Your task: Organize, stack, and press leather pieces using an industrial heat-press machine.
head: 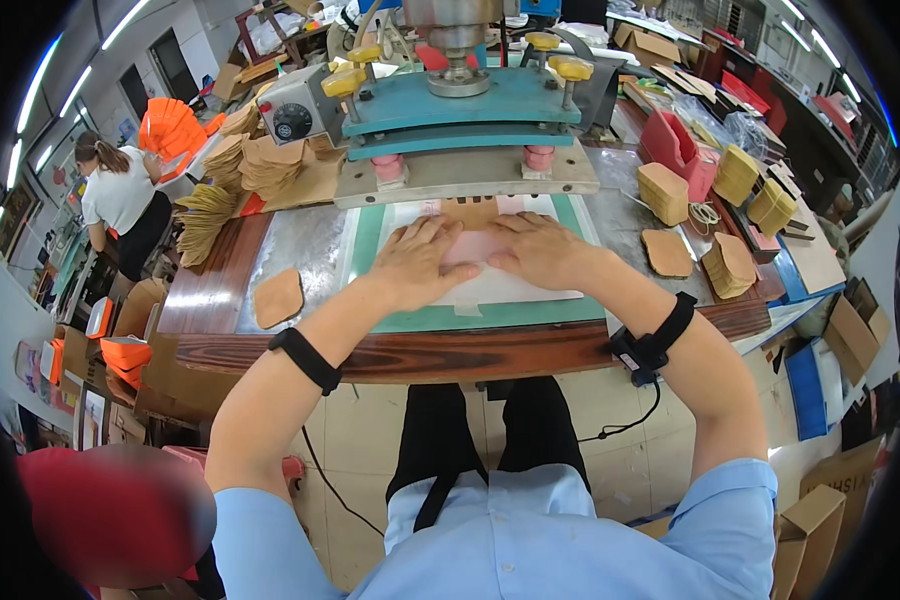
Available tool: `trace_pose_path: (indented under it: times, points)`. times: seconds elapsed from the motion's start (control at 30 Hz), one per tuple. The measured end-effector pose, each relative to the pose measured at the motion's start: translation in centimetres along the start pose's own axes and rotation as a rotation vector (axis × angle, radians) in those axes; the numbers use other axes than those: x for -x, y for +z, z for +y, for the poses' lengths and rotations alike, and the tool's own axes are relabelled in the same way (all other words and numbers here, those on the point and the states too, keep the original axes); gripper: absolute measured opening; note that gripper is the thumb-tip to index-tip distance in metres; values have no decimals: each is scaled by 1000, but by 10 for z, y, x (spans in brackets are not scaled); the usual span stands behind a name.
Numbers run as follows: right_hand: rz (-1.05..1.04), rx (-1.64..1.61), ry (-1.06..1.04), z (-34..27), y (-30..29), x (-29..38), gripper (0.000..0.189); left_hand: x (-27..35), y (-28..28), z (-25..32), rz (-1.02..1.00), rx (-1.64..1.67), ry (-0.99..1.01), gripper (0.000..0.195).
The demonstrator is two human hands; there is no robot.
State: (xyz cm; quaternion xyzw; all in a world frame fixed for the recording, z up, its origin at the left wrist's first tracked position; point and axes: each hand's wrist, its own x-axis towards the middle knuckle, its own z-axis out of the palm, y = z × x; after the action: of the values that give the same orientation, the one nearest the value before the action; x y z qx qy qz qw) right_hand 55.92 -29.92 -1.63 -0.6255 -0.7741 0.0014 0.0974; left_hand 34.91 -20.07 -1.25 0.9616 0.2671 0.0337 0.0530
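Both of my hands rest palm down just in front of a heat press with teal plates (457, 105) and a metal lower block (457, 176). My left hand (420, 259) lies on the left side of a pale pink piece (471, 249), its fingers pointing towards the press. From the other side, my right hand (536, 247) touches the same piece near its right edge. A brown leather-like piece (469, 214) shows between the fingertips, partly under the press. Beneath are a white sheet (525, 291) and a green mat (495, 315). Neither hand grips anything.
A loose tan piece (278, 298) lies left, another (667, 253) right, near stacked pieces (729, 266). More stacks (270, 165) stand by a control box with a dial (300, 105). A pink holder (675, 154) is back right. One person (124, 199) works far left; another's red-covered head (112, 517) is lower left.
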Motion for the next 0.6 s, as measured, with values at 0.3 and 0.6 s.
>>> trace_pose_path:
  times: [0.3,0.6]
  points:
    - [60,-68,-14,5,4,-2,50,-3,5,-1,69,-54,25,77]
    - [106,0,-28,4,10,-7,49,0,1,-8,102,-21,47,72]
